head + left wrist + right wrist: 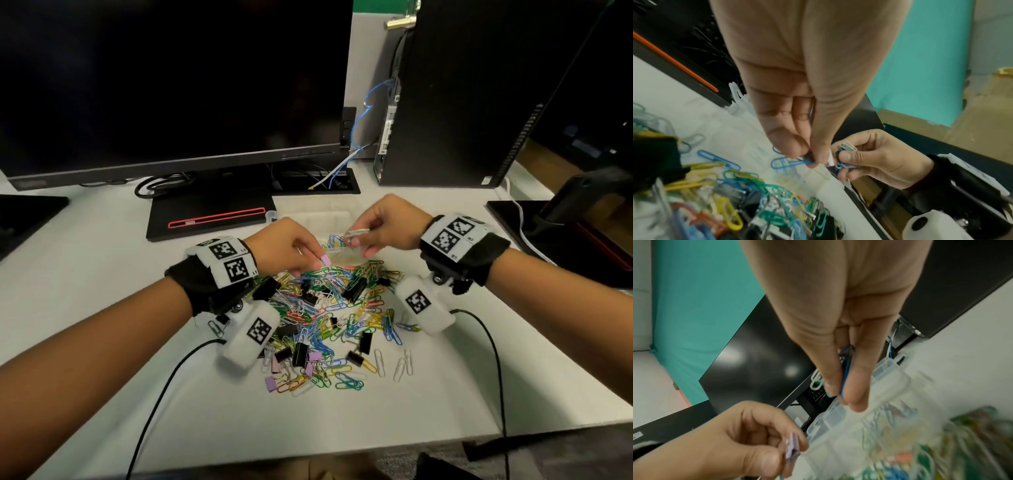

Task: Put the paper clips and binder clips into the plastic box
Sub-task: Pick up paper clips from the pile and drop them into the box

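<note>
- Presently, right hand: thumb and fingers pinch a small bundle of paper clips; blue and white wires show between the pads in the right wrist view; bundle lies roughly level, long axis across the desk.
- Left hand: thumb and forefinger pinch a lilac binder clip; a blue paper clip is caught in the same pinch; remaining fingers curled under.
- Both hands hover close together, fingertips near but apart, at the far edge of the loose pile.
- Plastic box: clear, compartmented, lid off or open, cannot tell which; sits on the white desk just beyond the pile, in front of the monitor base; some coloured clips already lie in its near compartment.
- Key relation: box lies directly below and slightly ahead of the fingertips; right hand's bundle is over the near compartment, so the right hand looks the nearer to release; left hand hangs at the box's near rim, a short reach forward needed.
- Judgement: early in the task; most clips and black binder clips remain on the desk.
- Risk: tangled wires may drag neighbours or snag on the divider walls.
</note>
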The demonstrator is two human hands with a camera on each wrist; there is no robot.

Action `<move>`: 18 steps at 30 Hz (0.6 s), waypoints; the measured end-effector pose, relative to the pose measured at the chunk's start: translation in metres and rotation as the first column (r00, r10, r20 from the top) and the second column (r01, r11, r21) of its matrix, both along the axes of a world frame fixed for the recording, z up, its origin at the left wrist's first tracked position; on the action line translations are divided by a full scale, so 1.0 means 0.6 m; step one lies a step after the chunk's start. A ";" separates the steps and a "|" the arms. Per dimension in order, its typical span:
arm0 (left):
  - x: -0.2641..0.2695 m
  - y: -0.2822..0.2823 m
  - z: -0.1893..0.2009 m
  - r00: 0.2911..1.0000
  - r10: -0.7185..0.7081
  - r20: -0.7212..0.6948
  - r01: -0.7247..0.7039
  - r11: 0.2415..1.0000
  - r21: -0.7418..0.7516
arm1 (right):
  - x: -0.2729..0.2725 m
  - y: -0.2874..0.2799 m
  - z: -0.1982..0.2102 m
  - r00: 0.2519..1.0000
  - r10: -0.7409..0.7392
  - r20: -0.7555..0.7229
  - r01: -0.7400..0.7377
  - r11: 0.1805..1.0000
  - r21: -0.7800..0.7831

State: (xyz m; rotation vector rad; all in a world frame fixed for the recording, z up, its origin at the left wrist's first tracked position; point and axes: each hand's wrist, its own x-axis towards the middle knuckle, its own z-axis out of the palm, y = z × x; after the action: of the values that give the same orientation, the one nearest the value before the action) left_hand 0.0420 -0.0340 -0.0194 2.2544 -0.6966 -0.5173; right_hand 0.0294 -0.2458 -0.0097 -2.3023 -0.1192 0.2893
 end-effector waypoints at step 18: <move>0.057 -0.013 0.015 0.980 0.189 0.059 -0.182 0.977 -0.107 | -0.042 -0.017 0.007 0.971 0.175 0.163 -0.091 0.901 -0.425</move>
State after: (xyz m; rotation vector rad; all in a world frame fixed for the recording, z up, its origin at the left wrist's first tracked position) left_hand 0.0763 -0.0420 -0.0102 2.2223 -0.5270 -0.3079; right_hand 0.0043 -0.2561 -0.0055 -2.7522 -0.3478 0.1636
